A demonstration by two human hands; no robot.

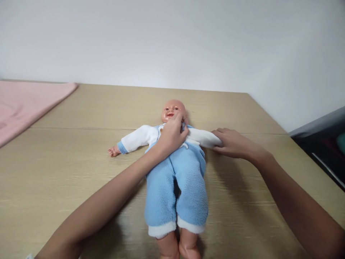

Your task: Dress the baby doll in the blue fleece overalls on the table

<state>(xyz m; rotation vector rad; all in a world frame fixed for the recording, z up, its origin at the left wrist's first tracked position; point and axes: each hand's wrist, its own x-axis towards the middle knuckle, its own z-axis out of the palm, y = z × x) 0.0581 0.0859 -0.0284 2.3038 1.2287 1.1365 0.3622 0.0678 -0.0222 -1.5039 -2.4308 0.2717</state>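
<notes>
The doll [184,162] lies face-up on the table [242,111], head toward twelve. At three, my right hand [231,143] grips its white sleeve [201,137]; my left hand [174,133] curls at its neckline, whether pinching I cannot tell.

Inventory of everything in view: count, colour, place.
Doll: 1, pinkish-tan, face-up, mid-table
Doll's clothes: piece count unclear, white and blue, on doll
Cloth: 1, pink, table's left side
Table: 1, light brown, beneath doll
Wall: 1+, pale grey, behind table
Dark items: count unclear, mostly black, right edge
Forearms: 2, bare, from lower corners
Left hand: 1, bare, over doll's upper chest
Right hand: 1, bare, gripping end of white sleeve
</notes>
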